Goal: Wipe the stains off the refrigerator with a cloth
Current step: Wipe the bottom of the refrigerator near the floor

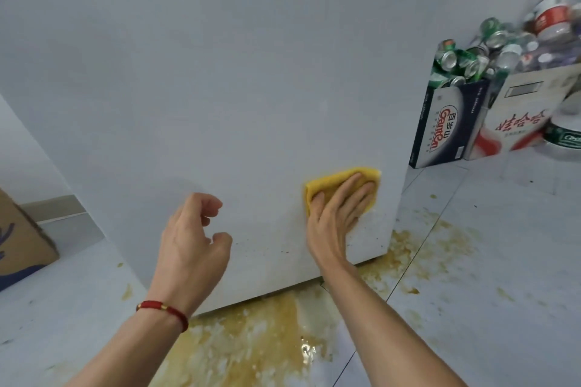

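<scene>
The white refrigerator [235,88] fills the middle of the view, seen from above down its side. My right hand [338,214] presses a folded yellow cloth [327,185] flat against its lower right part, fingers straight over the cloth. Faint brown specks [284,251] dot the white surface below and left of the cloth. My left hand [195,242] hovers in front of the refrigerator, left of the cloth, fingers loosely curled and holding nothing. A red bracelet sits on that wrist.
A yellow-brown spill [251,342] spreads on the tiled floor under and around the refrigerator's base. Cardboard boxes [446,126] full of cans and bottles stand at the right. Another cardboard box [22,239] sits at the left edge.
</scene>
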`<state>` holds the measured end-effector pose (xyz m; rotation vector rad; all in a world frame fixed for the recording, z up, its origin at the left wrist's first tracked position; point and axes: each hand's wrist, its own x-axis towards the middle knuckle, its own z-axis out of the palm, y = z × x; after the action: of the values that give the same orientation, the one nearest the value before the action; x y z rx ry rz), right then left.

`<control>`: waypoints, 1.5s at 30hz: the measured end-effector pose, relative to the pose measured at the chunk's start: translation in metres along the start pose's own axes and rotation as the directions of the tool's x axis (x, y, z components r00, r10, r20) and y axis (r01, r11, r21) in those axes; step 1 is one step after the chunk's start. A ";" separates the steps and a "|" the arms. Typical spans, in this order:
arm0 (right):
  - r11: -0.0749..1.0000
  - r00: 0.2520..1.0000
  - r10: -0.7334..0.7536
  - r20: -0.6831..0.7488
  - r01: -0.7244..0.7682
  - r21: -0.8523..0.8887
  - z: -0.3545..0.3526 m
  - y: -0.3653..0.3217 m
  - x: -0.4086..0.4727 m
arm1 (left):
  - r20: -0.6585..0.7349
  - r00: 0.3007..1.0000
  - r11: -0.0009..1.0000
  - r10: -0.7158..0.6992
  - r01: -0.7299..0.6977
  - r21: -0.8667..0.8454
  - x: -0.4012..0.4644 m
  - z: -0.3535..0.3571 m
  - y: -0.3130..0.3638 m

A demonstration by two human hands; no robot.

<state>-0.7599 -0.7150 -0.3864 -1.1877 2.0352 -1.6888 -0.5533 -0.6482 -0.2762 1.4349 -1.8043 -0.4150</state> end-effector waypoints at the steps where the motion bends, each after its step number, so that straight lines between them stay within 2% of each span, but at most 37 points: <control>1: 0.995 0.996 -0.084 0.027 0.085 -0.051 -0.017 0.020 0.013 | 0.019 1.000 1.000 0.005 -0.005 -0.013 -0.001 0.006 0.003; 3: 0.988 0.990 -0.121 0.071 0.127 -0.092 -0.051 0.042 0.042 | 0.047 0.999 1.000 0.007 -0.006 -0.012 -0.003 0.010 0.002; 5: 0.998 0.996 0.068 0.059 -0.068 -0.007 -0.071 0.046 0.069 | 0.055 0.998 1.000 -0.004 0.005 -0.003 -0.004 0.007 -0.004; 7: 0.923 0.935 0.355 0.008 -0.352 0.153 -0.075 0.042 0.079 | 0.057 0.998 0.999 -0.034 0.033 0.029 -0.004 0.000 -0.014; 8: 0.881 0.901 0.433 -0.019 -0.419 0.219 -0.067 0.037 0.077 | 0.054 0.997 0.997 -0.057 0.055 0.047 -0.003 -0.006 -0.021; 10: 0.855 0.880 0.468 -0.079 -0.428 0.291 -0.045 0.022 0.060 | 0.053 0.994 0.993 -0.094 0.090 0.077 -0.004 -0.016 -0.030; 13: 0.928 0.938 0.320 -0.134 -0.282 0.242 0.022 -0.012 0.004 | 0.023 0.985 0.980 -0.170 0.167 0.110 -0.009 -0.036 -0.046; 15: 0.991 0.984 0.119 -0.129 -0.110 0.071 0.072 -0.038 -0.048 | -0.002 0.958 0.954 -0.288 0.287 0.086 -0.014 -0.051 -0.056; 17: 0.973 0.984 -0.165 -0.061 0.152 -0.174 0.116 -0.063 -0.105 | -0.022 0.930 0.929 -0.366 0.366 0.047 -0.016 -0.066 -0.064; 18: 0.906 0.944 -0.329 0.025 0.323 -0.274 0.135 -0.069 -0.131 | -0.036 0.924 0.923 -0.381 0.382 0.037 -0.017 -0.072 -0.068; 19: 0.810 0.872 -0.474 0.121 0.486 -0.329 0.148 -0.072 -0.152 | -0.056 0.917 0.918 -0.394 0.396 0.031 -0.016 -0.078 -0.072; 21: 0.581 0.668 -0.682 0.298 0.742 -0.334 0.155 -0.062 -0.157 | -0.096 0.895 0.898 -0.436 0.439 0.014 -0.016 -0.086 -0.078; 23: 0.302 0.438 -0.808 0.394 0.882 -0.361 0.136 -0.034 -0.126 | -0.104 0.879 0.883 -0.466 0.469 0.000 -0.017 -0.090 -0.083; 24: 0.201 0.369 -0.813 0.450 0.904 -0.378 0.120 -0.013 -0.106 | -0.092 0.877 0.880 -0.472 0.475 0.008 -0.018 -0.090 -0.085; 25: 0.169 0.368 -0.791 0.489 0.900 -0.403 0.102 0.008 -0.087 | -0.074 0.879 0.880 -0.472 0.474 0.018 -0.020 -0.091 -0.087; 26: 0.236 0.442 -0.767 0.464 0.868 -0.437 0.083 0.028 -0.072 | -0.057 0.878 0.878 -0.475 0.477 0.031 -0.022 -0.094 -0.091; 27: 0.380 0.576 -0.719 0.389 0.795 -0.474 0.065 0.043 -0.062 | -0.043 0.876 0.875 -0.480 0.482 0.039 -0.025 -0.098 -0.094; 29: 0.732 0.854 -0.498 0.150 0.507 -0.456 0.041 0.050 -0.051 | -0.018 0.868 0.867 -0.495 0.496 0.049 -0.028 -0.103 -0.102; 30: 0.830 0.923 -0.380 0.061 0.370 -0.418 0.038 0.045 -0.050 | -0.003 0.863 0.861 -0.506 0.505 0.060 -0.029 -0.107 -0.105; 31: 0.861 0.944 -0.328 0.027 0.310 -0.404 0.044 0.035 -0.053 | 0.009 0.850 0.849 -0.526 0.525 0.065 -0.031 -0.112 -0.108; 32: 0.858 0.941 -0.338 0.024 0.318 -0.403 0.053 0.025 -0.057 | 0.028 0.837 0.836 -0.547 0.544 0.068 -0.032 -0.116 -0.110; 33: 0.820 0.916 -0.397 0.060 0.383 -0.425 0.067 0.013 -0.064 | 0.040 0.827 0.827 -0.561 0.558 0.071 -0.034 -0.120 -0.114; 35: 0.663 0.794 -0.562 0.233 0.601 -0.447 0.102 -0.009 -0.089 | 0.023 0.815 0.813 -0.579 0.576 0.081 -0.039 -0.128 -0.122; 36: 0.558 0.702 -0.633 0.327 0.706 -0.436 0.117 -0.016 -0.100 | 0.015 0.814 0.813 -0.581 0.578 0.073 -0.038 -0.129 -0.122; 38: 0.278 0.446 -0.770 0.457 0.879 -0.388 0.148 -0.028 -0.123 | 0.007 0.804 0.802 -0.594 0.592 0.077 -0.042 -0.131 -0.124; 39: 0.150 0.325 -0.808 0.491 0.920 -0.362 0.162 -0.033 -0.133 | 0.009 0.798 0.796 -0.602 0.599 0.088 -0.044 -0.132 -0.125; 41: -0.016 0.187 -0.778 0.599 0.948 -0.317 0.176 -0.041 -0.145 | 0.020 0.785 0.782 -0.620 0.615 0.097 -0.046 -0.127 -0.125; 43: -0.155 0.053 -0.660 0.749 0.966 -0.205 0.175 -0.038 -0.144 | 0.029 0.783 0.782 -0.621 0.616 0.095 -0.045 -0.121 -0.121; 45: -0.238 -0.054 -0.601 0.797 0.965 -0.113 0.160 -0.019 -0.127 | 0.038 0.790 0.790 -0.612 0.607 0.089 -0.042 -0.115 -0.115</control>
<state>-0.5678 -0.7386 -0.4557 -3.5754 1.2474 -0.1962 -0.3880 -0.6208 -0.2948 2.0755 -1.3663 -0.7332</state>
